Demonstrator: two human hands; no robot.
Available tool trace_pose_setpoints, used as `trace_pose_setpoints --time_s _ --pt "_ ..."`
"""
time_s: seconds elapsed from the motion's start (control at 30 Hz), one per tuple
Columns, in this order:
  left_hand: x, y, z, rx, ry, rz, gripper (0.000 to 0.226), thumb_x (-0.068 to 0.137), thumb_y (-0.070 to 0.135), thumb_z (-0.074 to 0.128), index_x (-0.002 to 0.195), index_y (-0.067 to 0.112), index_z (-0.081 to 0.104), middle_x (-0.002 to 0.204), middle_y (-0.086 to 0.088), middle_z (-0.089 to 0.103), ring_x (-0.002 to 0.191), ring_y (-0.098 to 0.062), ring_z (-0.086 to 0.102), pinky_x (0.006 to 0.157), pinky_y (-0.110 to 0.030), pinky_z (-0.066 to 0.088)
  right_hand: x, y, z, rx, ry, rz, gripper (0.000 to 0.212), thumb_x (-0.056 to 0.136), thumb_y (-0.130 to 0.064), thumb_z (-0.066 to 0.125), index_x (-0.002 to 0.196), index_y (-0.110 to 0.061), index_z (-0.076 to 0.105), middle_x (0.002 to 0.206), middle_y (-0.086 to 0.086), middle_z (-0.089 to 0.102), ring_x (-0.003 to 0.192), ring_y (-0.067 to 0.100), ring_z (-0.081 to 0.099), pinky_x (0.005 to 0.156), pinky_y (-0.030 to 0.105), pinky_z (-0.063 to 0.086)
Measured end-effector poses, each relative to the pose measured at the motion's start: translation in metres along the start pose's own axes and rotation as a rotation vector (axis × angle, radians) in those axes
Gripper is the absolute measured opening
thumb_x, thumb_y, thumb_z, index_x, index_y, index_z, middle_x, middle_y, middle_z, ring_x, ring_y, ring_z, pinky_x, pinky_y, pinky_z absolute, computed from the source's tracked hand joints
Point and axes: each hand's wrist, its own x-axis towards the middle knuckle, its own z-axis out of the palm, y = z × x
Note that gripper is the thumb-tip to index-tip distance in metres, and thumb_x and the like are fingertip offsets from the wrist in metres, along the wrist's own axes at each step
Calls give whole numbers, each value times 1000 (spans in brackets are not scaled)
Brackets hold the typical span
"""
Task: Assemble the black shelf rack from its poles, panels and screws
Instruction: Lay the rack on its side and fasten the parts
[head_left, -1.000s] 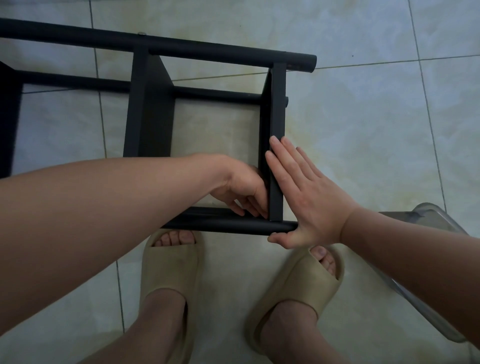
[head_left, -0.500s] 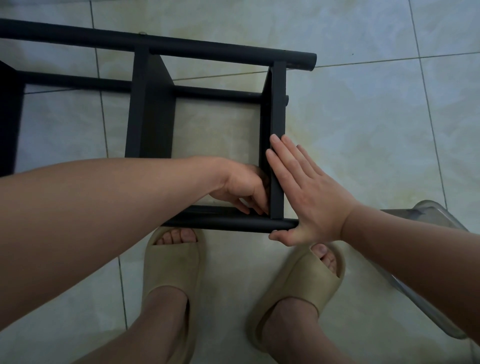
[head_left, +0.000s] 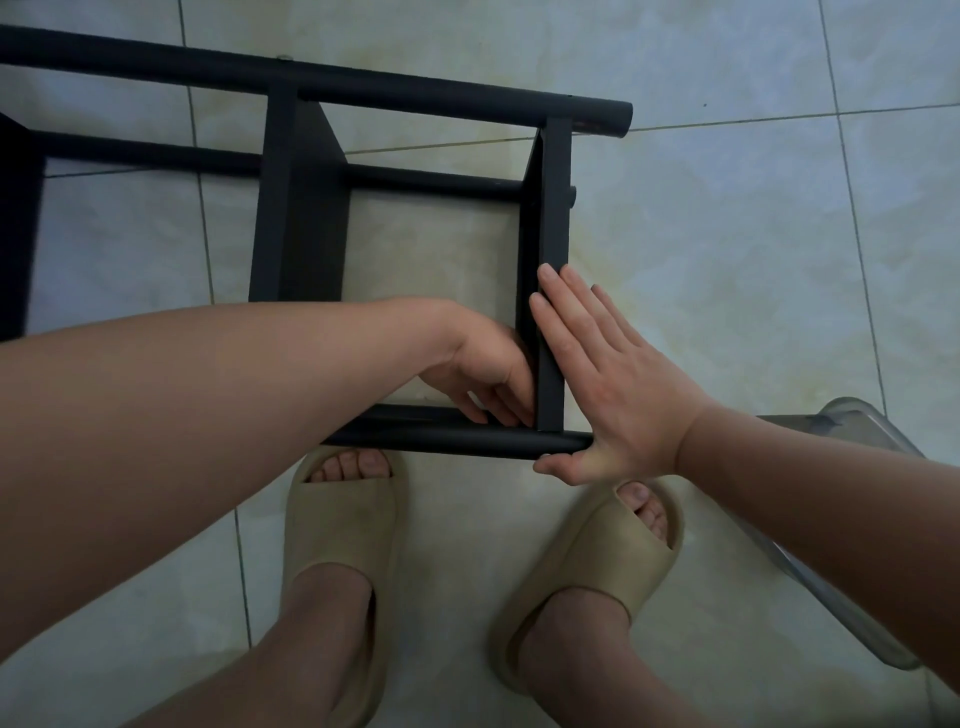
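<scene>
The black metal shelf rack (head_left: 291, 208) is laid sideways on the pale tiled floor (head_left: 727, 234). The right hand (head_left: 613, 384) is pressed flat, fingers (head_left: 563, 312) spread, against its end panel (head_left: 548, 291); the left hand (head_left: 488, 374) is curled inside, its grip hidden.

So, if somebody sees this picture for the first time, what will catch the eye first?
First the two hands in the middle: the right hand lies flat and open against the end panel of the black shelf rack, while the left hand curls on the panel's inner side, near the lower pole. Next, the beige slippers on the pale tiled floor, just below the rack.
</scene>
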Motion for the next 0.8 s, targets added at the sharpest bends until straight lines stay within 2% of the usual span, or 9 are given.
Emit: trace_pose_setpoints --time_s 0.13,0.33,0.47,0.57,0.8 --pt "0 2 2 -19 29 -12 31 91 7 64 122 6 67 117 -9 72 114 -23 67 110 -44 45 0 0 0 -5 0 3 127 74 -81 53 159 6 12 168 25 2 156 38 -1 124 58 19" --pt "0 2 4 -86 30 -7 27 91 1 61 118 4 67 108 -9 71 105 -23 67 108 -41 47 0 -1 -1 -6 -5 4 126 75 -80 52 159 5 12 168 24 1 156 38 -1 124 57 18" --pt "-3 3 3 -57 34 -33 23 92 9 64 114 12 70 109 -3 73 112 -21 66 105 -40 48 0 0 -2 -15 -6 6 126 75 -80 52 159 5 12 168 24 1 157 38 -2 124 57 17" --pt "-6 0 4 -58 39 -73 20 94 19 64 111 16 71 102 2 75 106 -17 67 103 -37 48 0 -1 -2 -20 -6 5 126 76 -81 51 159 6 12 168 24 1 156 38 -1 124 57 18" --pt "-4 3 2 -42 58 -61 18 93 15 65 110 14 71 100 0 74 104 -18 66 104 -38 48 0 -1 -2 -26 -7 6 126 76 -81 50 159 6 12 168 25 1 156 38 -2 125 57 17"
